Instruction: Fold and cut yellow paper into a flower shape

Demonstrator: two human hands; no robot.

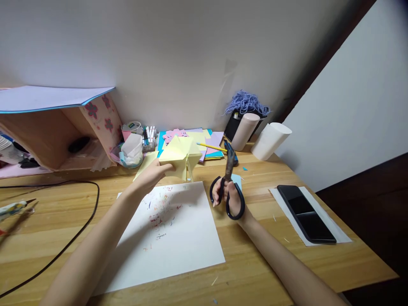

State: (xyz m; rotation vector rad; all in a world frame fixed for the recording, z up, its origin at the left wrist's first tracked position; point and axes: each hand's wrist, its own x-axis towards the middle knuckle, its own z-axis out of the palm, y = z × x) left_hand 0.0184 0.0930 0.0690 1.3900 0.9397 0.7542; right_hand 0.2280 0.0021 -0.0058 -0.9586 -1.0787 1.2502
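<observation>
My left hand is closed on a folded pale yellow paper, holding it up above the far edge of a white sheet marked with coloured specks. My right hand grips black-handled scissors through the loops, blades pointing up and away, just right of the yellow paper and not touching it. Both hands hover over a wooden desk.
Coloured papers and a yellow pencil lie by the wall, with a marker cup, a white roll and purple yarn. A black phone lies at right. A black cable and glue gun lie at left, near a cardboard box.
</observation>
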